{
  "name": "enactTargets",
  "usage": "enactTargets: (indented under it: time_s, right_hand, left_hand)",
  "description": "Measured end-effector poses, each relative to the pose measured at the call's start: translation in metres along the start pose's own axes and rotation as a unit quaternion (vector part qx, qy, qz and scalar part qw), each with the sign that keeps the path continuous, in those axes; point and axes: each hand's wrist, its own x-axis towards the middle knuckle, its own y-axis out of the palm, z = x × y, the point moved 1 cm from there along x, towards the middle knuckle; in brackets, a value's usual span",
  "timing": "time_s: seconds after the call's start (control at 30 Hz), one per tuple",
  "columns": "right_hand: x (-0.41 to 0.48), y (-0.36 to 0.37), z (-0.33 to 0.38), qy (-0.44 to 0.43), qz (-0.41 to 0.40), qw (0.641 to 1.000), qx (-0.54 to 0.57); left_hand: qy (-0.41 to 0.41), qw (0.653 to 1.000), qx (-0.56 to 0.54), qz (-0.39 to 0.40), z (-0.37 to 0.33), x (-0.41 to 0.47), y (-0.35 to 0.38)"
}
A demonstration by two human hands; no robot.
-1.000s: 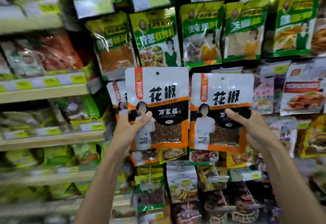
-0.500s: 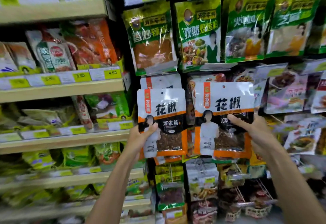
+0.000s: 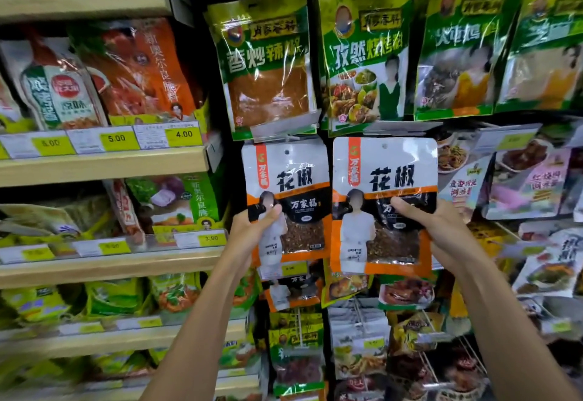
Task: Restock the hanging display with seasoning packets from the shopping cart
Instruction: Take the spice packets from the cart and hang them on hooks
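Observation:
Two white, orange and black seasoning packets are held up side by side before the hanging display. My left hand (image 3: 252,230) grips the left packet (image 3: 290,192) by its lower left edge, thumb on the front. Its top lies against the display, just under a clear price-tag holder (image 3: 284,129). My right hand (image 3: 438,233) grips the right packet (image 3: 385,176) at its lower right, thumb across the black band. This packet sits nearer the camera. Another packet of the same kind (image 3: 290,290) hangs below. The shopping cart is out of view.
Green seasoning packets (image 3: 268,63) hang in the row above. Pink and white packets (image 3: 530,179) hang to the right, more packets on hooks (image 3: 356,347) below. Wooden shelves (image 3: 104,164) with bagged goods and yellow price tags fill the left side.
Both packets have moved right and down along the display. The left packet now lies against the display column under the green row, and the right one stays beside it.

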Motion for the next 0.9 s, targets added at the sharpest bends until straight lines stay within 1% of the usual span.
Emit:
enactTargets:
  time_s: [0.23,0.5,0.67,0.8,0.9]
  right_hand:
    - [0.013,0.007,-0.003,-0.008,0.029,0.999,0.020]
    - [0.017,0.012,-0.010,0.007,0.023,0.999,0.031]
    - [0.016,0.012,-0.010,0.011,0.025,0.999,0.045]
    - [0.013,0.012,-0.010,0.010,0.022,0.998,0.051]
    - [0.011,0.013,-0.009,0.005,0.026,0.998,0.051]
  left_hand:
    - [-0.003,0.999,-0.009,-0.034,0.002,0.006,-0.002]
    - [0.008,1.000,-0.009,-0.010,0.006,0.002,0.005]
    - [0.002,0.999,-0.016,-0.039,0.005,0.008,0.005]
    - [-0.005,0.999,-0.015,-0.043,0.008,0.008,0.011]
    - [-0.007,0.998,0.005,-0.067,0.009,0.012,0.009]
